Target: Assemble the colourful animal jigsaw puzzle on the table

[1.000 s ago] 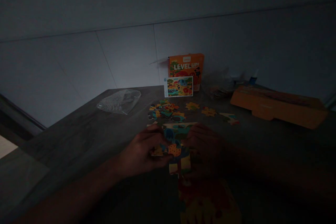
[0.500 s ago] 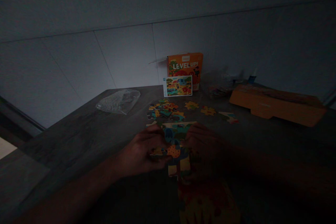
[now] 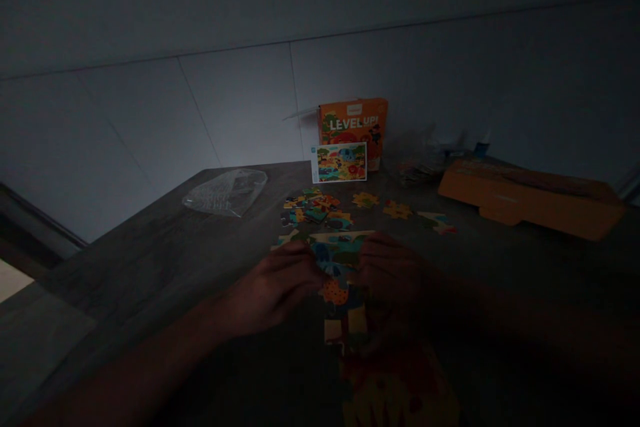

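Note:
The light is very dim. My left hand (image 3: 277,287), fingers closed in a pinch, grips the left side of a jigsaw puzzle piece (image 3: 335,292) with an orange spotted shape. From the right, my right hand (image 3: 393,270) is closed at the edge of the joined puzzle pieces (image 3: 345,255), its fingertips partly lost in shadow. Blue and green animal pictures show between the hands. Below them lies a yellow and dark piece (image 3: 357,321). Nearer to me is a red and yellow puzzle section (image 3: 400,387), very dark.
Loose puzzle pieces (image 3: 315,208) lie beyond my hands, with single pieces (image 3: 397,209) to their right. A picture card (image 3: 341,163) leans on an orange puzzle box (image 3: 377,120). A clear plastic bag (image 3: 227,193) is at left, an orange box lid (image 3: 530,203) at right. A wall stands behind.
My left thumb has drawn in toward the fingers. The spotted piece and the pieces below it have shifted slightly right and down. My right hand has barely moved.

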The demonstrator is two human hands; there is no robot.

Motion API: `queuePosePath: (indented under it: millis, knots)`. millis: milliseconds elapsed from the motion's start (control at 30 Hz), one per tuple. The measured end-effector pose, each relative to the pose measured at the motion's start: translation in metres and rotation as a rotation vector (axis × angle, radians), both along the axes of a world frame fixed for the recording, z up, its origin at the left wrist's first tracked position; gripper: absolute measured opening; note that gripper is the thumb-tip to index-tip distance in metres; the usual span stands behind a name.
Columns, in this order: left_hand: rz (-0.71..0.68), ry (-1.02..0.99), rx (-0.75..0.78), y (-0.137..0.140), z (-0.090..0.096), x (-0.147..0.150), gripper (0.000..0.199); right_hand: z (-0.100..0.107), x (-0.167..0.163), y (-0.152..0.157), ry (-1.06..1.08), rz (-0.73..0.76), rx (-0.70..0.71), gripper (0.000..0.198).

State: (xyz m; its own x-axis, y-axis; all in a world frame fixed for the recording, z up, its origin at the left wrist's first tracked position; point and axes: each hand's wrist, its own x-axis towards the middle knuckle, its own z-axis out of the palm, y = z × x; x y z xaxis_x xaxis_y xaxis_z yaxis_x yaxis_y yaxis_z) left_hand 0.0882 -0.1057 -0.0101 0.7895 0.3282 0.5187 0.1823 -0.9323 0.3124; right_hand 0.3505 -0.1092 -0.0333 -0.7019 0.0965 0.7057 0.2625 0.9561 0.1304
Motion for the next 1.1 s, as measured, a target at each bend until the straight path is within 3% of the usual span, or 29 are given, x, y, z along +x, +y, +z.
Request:
queuePosePath:
  millis: [167, 300, 467, 600, 800, 967, 1100]
  knots:
    - [0.115, -0.074, -0.096, -0.003, 0.001, -0.002, 0.02, 0.0, -0.001, -0.001, 0.066, -0.073, -0.036, 0.047]
    - [0.072, -0.005, -0.209, -0.007, 0.001, 0.0, 0.037, 0.004, 0.001, -0.003, 0.108, -0.131, -0.032, 0.048]
    - [0.011, 0.113, -0.198, -0.017, -0.002, 0.009, 0.021, 0.005, 0.003, 0.0, 0.11, -0.118, -0.013, 0.05]
    - [0.055, 0.017, -0.18, -0.018, 0.001, 0.01, 0.019, 0.004, 0.004, 0.001, 0.074, -0.079, -0.027, 0.043]
    - [0.201, -0.201, -0.184, -0.004, 0.003, -0.002, 0.032, 0.004, 0.0, -0.004, -0.083, -0.005, 0.004, 0.042]
    - [0.153, -0.066, -0.106, -0.004, 0.004, 0.0, 0.04, 0.005, 0.001, -0.005, -0.028, -0.001, -0.011, 0.017]
    - [0.162, 0.03, -0.121, -0.007, 0.004, 0.003, 0.036, 0.004, 0.0, -0.005, -0.045, 0.011, 0.001, 0.018]
